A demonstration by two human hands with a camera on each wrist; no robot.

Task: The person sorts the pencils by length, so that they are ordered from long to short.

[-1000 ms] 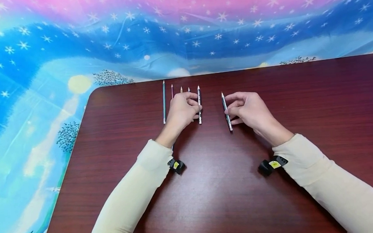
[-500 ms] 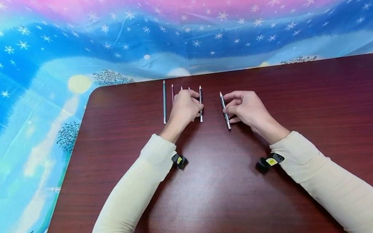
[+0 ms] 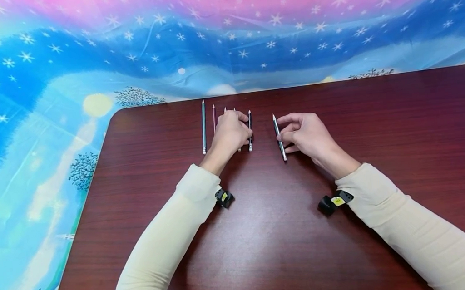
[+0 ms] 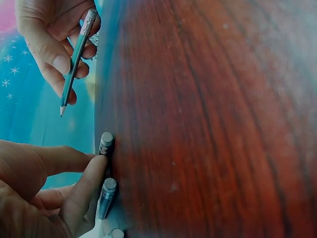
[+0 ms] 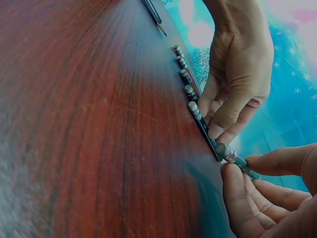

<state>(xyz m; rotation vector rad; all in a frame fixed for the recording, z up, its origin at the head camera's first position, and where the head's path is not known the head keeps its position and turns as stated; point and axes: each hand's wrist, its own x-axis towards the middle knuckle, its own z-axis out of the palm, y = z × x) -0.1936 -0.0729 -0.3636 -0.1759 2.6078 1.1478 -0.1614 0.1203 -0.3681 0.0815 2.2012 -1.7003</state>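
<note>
In the head view my left hand (image 3: 228, 134) is at the right end of a row of pencils, its thumb and fingertips pinching a dark pencil (image 3: 250, 145) that lies on the table. A teal pencil (image 3: 203, 126) forms the row's left end, beside a purple pencil (image 3: 214, 114). The pencils between are mostly hidden behind my left hand. To the right, my right hand (image 3: 309, 134) holds a green pencil (image 4: 76, 64) between thumb and fingers, raised above the table, point away from me and eraser end nearer.
Dark reddish wood tabletop (image 3: 379, 138) spreads around both hands. Behind its far edge hangs a snowflake-patterned cloth (image 3: 274, 46). Another dark pencil (image 5: 154, 16) lies apart from the row in the right wrist view; my left forearm hides that spot in the head view.
The dark pencil in my left hand has come down onto the table, lining up with the row. My right hand has shifted slightly left with the green pencil.
</note>
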